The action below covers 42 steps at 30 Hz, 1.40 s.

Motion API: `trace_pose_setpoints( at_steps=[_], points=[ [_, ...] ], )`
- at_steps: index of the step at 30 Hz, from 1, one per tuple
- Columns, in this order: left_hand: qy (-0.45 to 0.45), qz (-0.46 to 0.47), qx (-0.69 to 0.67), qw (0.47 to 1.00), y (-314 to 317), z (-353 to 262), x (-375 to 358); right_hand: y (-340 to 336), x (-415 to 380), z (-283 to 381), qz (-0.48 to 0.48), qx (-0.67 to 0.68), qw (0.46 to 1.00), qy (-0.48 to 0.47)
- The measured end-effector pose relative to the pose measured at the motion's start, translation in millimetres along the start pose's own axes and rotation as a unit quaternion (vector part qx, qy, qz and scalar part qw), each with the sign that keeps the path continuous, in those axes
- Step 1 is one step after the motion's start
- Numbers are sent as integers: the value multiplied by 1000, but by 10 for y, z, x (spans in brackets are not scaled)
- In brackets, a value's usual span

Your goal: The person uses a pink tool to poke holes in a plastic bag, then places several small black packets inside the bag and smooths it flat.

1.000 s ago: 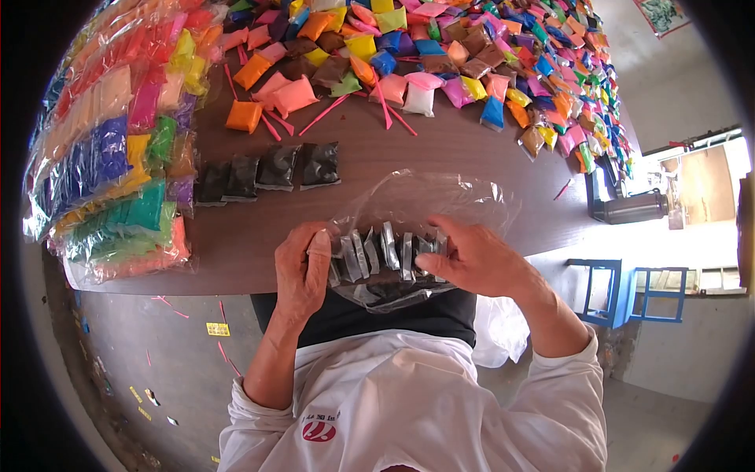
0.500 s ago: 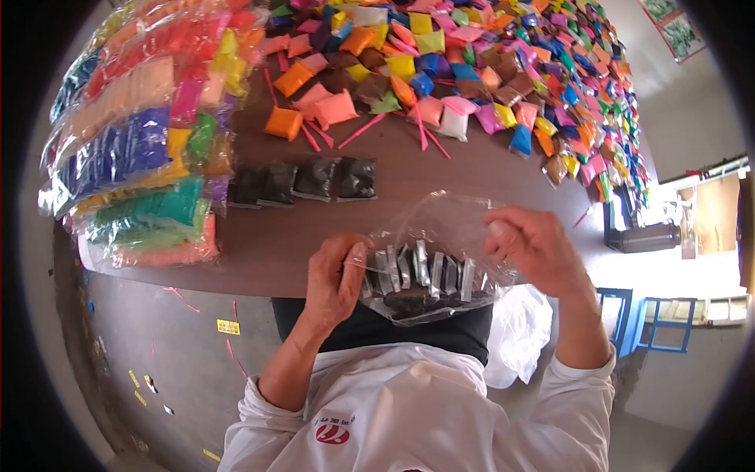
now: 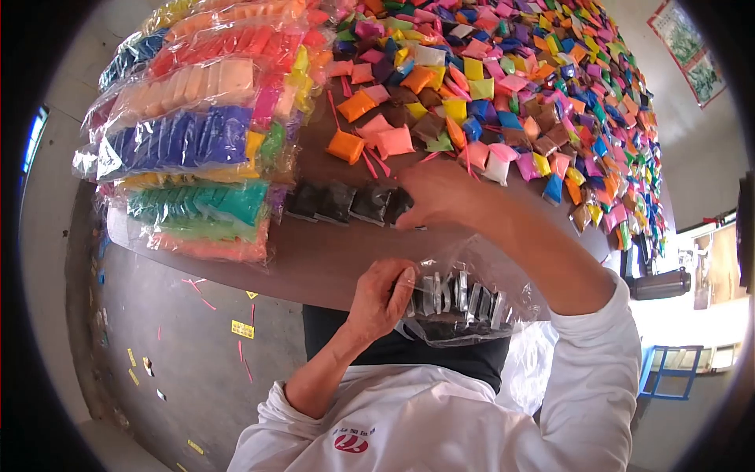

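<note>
Across a dark brown tabletop, seen from the head camera looking down past a white shirt, the left hand is low at the near edge, its thumb and fingers pinched on the rim of a clear, crinkled plastic bag. Inside the bag, a row of flat silver-and-black packets stands on edge. Farther up, the right hand reaches over four square, shiny black packets lying in a line; its thumb and fingers straddle the rightmost one and partly hide it, and whether they grip it I cannot tell. The right forearm passes above the tabletop and blocks part of the view beyond the bag. Hemming in the left end of the line is a tall stack of clear bags filled with coloured packets. Behind the line, thin pink plastic sticks and a puffy orange packet lie near the right fingers, at the edge of a broad heap of small multicoloured packets. At the far right are a dark metallic cylinder and a blue stool frame; yellow printed cards lie scattered on the grey floor.
</note>
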State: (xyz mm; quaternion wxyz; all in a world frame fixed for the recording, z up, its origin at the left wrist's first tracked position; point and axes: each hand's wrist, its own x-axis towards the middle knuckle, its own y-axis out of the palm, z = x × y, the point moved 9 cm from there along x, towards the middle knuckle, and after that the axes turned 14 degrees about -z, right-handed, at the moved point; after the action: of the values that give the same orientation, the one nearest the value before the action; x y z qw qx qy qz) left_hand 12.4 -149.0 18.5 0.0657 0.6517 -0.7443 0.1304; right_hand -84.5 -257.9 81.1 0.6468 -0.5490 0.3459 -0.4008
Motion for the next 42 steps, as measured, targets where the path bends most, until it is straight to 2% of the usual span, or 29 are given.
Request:
trace_pose_setpoints(
  at_steps=[2,5,8,11,14,17,20,26,29,31,33,36,39,41,42],
  points=[
    [2,5,8,1000,-4,10,-6,209,34,57,4,-21,1000,-10],
    [38,4,12,999,0,-21,5,218,21,97,-85,-37,995,-23],
    [34,14,17,999,1,-26,8,371,66,-30,49,-57,997,21],
    [28,9,11,1000,-10,-15,3,73,105,-123,-28,23,997,67],
    [37,14,17,999,-7,-36,11,-144,203,-11,-44,65,993,94],
    [45,17,24,999,4,-28,11,-9,311,182,-69,40,994,81],
    [46,17,28,998,1,-9,4,283,377,365,-71,7,997,21],
    [19,18,23,999,10,0,-3,406,322,382,-21,-25,999,-38],
    [12,4,2,1000,-10,-33,8,275,307,204,-11,-51,999,5],
    [-21,-3,-12,1000,-16,77,-26,-122,148,49,-74,30,995,68],
    [-40,-10,-40,998,16,200,-67,-666,-172,-7,-204,173,963,43],
    [-35,0,-36,999,33,211,-66,-1024,-937,-189,-178,288,929,145],
    [-17,3,-26,1000,36,113,-33,-870,-1725,-346,-184,335,910,160],
    [-4,8,-29,1000,43,94,-16,-563,-2150,-379,-83,405,868,274],
    [-11,10,-30,999,50,101,-18,-472,-2287,-383,-77,408,864,286]
  ],
)
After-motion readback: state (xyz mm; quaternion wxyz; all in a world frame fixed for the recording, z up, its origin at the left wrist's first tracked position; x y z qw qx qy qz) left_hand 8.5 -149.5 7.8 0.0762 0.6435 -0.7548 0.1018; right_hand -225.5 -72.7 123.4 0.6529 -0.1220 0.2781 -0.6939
